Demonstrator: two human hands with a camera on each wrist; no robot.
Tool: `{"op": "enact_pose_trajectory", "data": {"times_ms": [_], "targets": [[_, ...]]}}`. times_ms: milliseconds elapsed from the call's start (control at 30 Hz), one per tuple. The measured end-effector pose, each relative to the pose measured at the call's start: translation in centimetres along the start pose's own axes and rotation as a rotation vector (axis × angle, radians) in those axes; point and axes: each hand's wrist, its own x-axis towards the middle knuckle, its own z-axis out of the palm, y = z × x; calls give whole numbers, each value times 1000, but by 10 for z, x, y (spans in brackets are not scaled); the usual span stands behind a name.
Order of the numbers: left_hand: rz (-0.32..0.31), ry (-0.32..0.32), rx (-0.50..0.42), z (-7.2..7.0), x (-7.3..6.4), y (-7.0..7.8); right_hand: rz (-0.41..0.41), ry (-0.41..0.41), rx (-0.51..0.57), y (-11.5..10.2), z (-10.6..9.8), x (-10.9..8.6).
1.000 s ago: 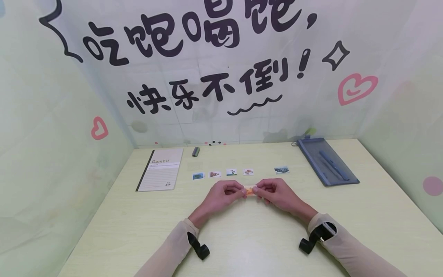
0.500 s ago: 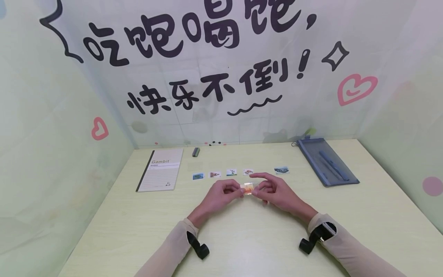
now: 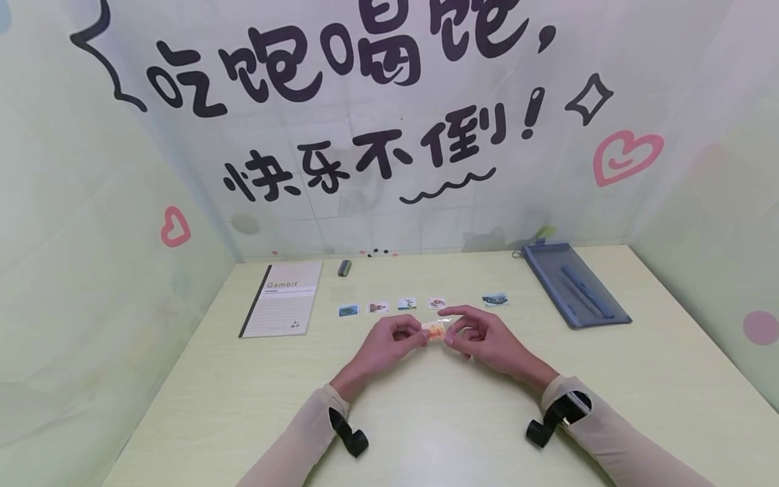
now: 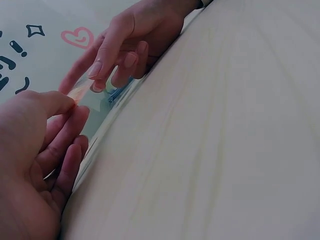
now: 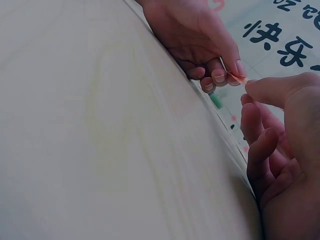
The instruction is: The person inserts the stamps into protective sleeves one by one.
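Note:
My left hand [image 3: 392, 343] pinches a small orange-and-white stamp [image 3: 434, 330] between thumb and fingertips, just above the table. Clear plastic film [image 3: 445, 321] shows around the stamp's upper right edge. At the right end of this piece, my right hand [image 3: 489, 341] holds it with its thumb and a curled finger, while the index finger stretches out above. Beyond the hands lies a row of small picture stamps: a blue-green one [image 3: 349, 310], a brownish one [image 3: 378, 307], a green-and-white one [image 3: 407, 304] and a reddish one [image 3: 435, 303].
A wider bluish picture stamp [image 3: 495, 299] lies apart to the right. A notebook [image 3: 282, 297] sits at the back left, with a small dark eraser-like block [image 3: 344, 268] beside it. A blue mesh zip pouch [image 3: 572, 287] bearing a blue pen [image 3: 586, 289] lies at the back right.
My right index finger has lifted and straightened away from the thumb. The stamp has tilted slightly, and more clear film shows at its upper right. My left hand has hardly moved.

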Motion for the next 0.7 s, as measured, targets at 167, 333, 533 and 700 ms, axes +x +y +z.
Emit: {"op": "enact_pose_trajectory", "data": {"times_ms": [167,333,533,700], "targets": [[-5,6,7,0,1,0,0,4,-6,2,0,0],[-4,0,15,1,1,-1,-2,13,-21,3,0,1],[18,-6,-9,0,1,-1,-11,26,-29,3,-1,1],[27,4,-10,0,1,-1,-15,38,-32,3,-1,2]]}}
